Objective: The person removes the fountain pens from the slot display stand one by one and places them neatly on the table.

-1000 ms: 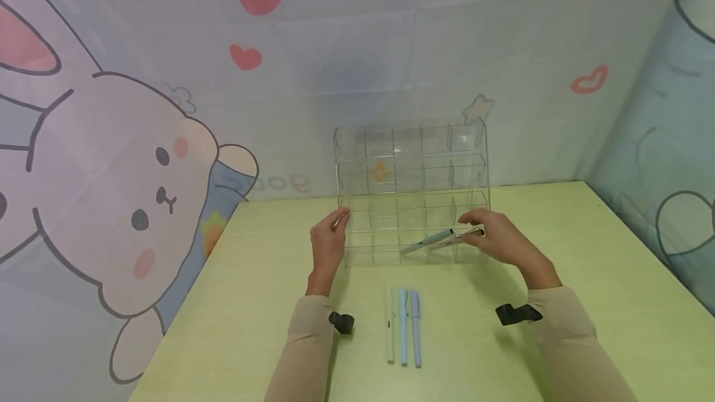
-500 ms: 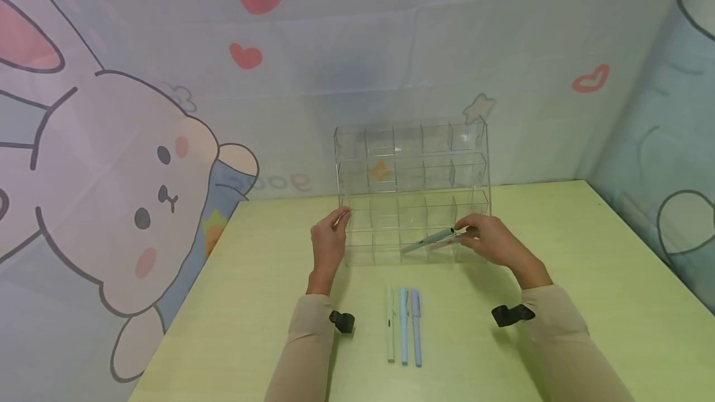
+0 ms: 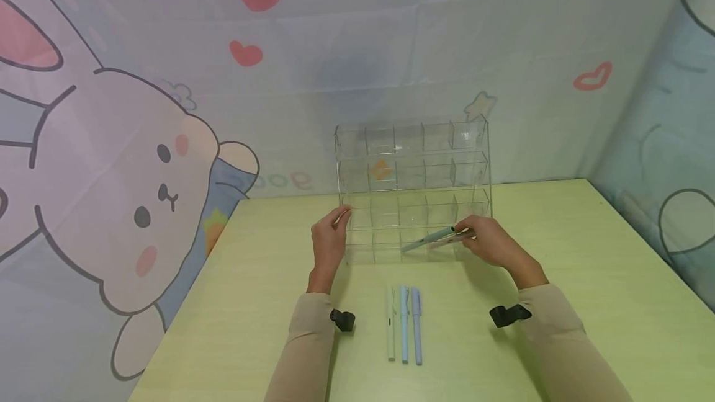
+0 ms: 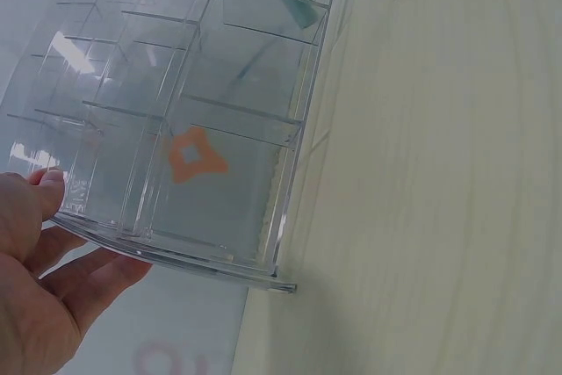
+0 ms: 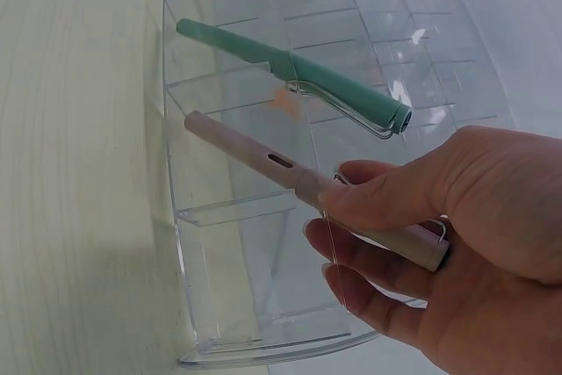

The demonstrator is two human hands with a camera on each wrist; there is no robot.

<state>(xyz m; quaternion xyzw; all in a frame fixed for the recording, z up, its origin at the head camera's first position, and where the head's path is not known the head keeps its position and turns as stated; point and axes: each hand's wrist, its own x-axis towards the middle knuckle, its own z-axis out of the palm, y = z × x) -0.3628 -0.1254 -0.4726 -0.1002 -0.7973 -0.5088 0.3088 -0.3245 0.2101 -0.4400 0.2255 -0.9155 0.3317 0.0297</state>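
A clear acrylic rack with stepped rows of compartments stands near the back of the table. My left hand holds its left side edge between thumb and fingers, as the left wrist view confirms. My right hand pinches a pale pink pen near its clip end, and the pen's far end lies in a bottom-row compartment. In the compartment to its left a teal green pen leans at a slant, not touched by my hand. Part of the pink pen is hidden behind my fingers.
Three capped pens lie side by side on the table in front of the rack: light green, light blue and lavender. A printed cloth hangs close behind the rack. Each sleeve carries a black wrist camera.
My right hand has shifted slightly left with the pink pen, and its fingers now cover the pen's clip end. The left hand, the rack and the table pens stay put.
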